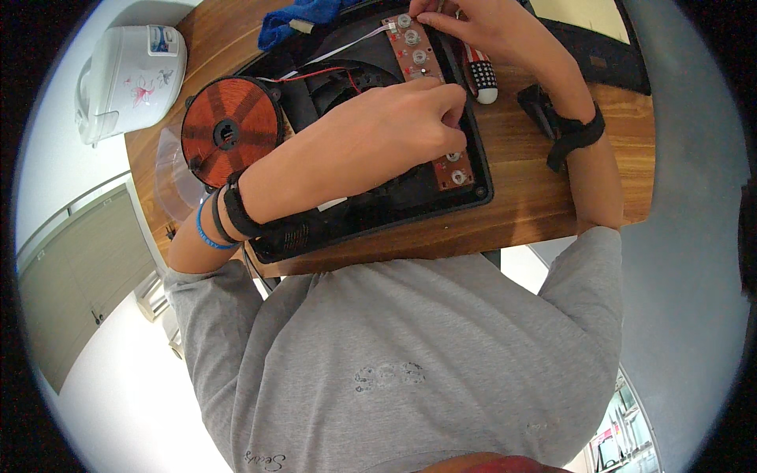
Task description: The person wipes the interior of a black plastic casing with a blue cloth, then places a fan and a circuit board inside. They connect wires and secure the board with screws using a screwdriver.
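A long brown circuit board (415,57) with several round metal parts lies along the right side of an open black appliance shell (371,229). My left hand (402,118) is closed over the middle of the board; its fingertips are hidden beneath it. At the board's far end, my right hand (465,17) pinches the corner between thumb and finger. A white connector (389,27) with thin pale wires plugs in near that end. Left of my left forearm, a round copper coil (233,130) rests at the shell's left edge, with red and white wires near it.
A patterned handle (481,75) with a white tip lies just right of the shell. Beyond are a blue cloth (296,22) and a black framed panel (603,59). A white rice cooker (134,83) stands left. The wooden table (544,197) has its near edge at my body.
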`<state>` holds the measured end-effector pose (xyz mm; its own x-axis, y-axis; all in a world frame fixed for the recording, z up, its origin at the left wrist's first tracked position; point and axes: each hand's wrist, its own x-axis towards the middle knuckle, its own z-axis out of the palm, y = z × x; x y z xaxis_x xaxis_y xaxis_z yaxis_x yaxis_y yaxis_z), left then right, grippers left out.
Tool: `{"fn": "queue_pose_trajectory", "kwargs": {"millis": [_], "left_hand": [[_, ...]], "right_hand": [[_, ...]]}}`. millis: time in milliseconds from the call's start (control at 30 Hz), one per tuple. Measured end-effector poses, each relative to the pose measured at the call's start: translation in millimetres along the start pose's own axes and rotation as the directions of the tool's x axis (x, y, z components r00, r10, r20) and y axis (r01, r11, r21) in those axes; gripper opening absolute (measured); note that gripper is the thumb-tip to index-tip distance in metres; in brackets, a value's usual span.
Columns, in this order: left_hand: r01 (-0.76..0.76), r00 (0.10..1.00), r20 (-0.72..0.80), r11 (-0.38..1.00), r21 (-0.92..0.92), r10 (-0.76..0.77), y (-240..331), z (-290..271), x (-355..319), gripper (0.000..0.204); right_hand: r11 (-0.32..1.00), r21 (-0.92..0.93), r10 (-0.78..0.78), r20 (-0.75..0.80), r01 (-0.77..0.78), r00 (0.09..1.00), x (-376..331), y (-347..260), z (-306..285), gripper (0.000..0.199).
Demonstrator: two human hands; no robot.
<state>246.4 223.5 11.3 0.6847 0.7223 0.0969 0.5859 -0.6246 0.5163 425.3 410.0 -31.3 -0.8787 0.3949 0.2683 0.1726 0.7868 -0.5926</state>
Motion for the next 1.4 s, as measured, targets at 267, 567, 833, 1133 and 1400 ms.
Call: {"fn": "queue_pose_trajectory", "kwargs": {"millis": [267, 567, 833, 1133, 1400], "left_hand": [[-0.028, 1.000, 0.003, 0.999, 0.032, 0.028, -1.7, 1.4, 0.9, 0.026], [-0.026, 1.000, 0.014, 0.997, 0.079, 0.025, -1.1, 7.4, 1.3, 0.023], [0.015, 0.999, -0.047, 0.999, 0.028, -0.014, 3.0, 2.6, 2.6, 0.025], [0.260, 0.885, -0.408, 0.965, 0.032, -0.225, -58.5, -16.7, -4.3, 0.028], [0.379, 0.870, -0.316, 0.923, -0.064, -0.379, -97.4, -8.4, -1.4, 0.041]], "right_hand": [[1.000, 0.007, 0.026, 0.010, -0.026, 1.000, -0.4, -3.0, -1.4, 0.014], [0.998, -0.042, 0.051, 0.021, -0.051, 0.998, 0.7, -4.8, -1.6, 0.015], [0.993, 0.076, 0.091, -0.049, -0.087, 0.995, -4.9, 15.0, 13.2, 0.015], [0.983, 0.094, 0.164, -0.075, -0.157, 0.984, -3.5, 13.6, 12.7, 0.018], [0.994, 0.074, 0.088, -0.110, -0.080, 0.990, -3.5, 16.6, 11.6, 0.017]]}}
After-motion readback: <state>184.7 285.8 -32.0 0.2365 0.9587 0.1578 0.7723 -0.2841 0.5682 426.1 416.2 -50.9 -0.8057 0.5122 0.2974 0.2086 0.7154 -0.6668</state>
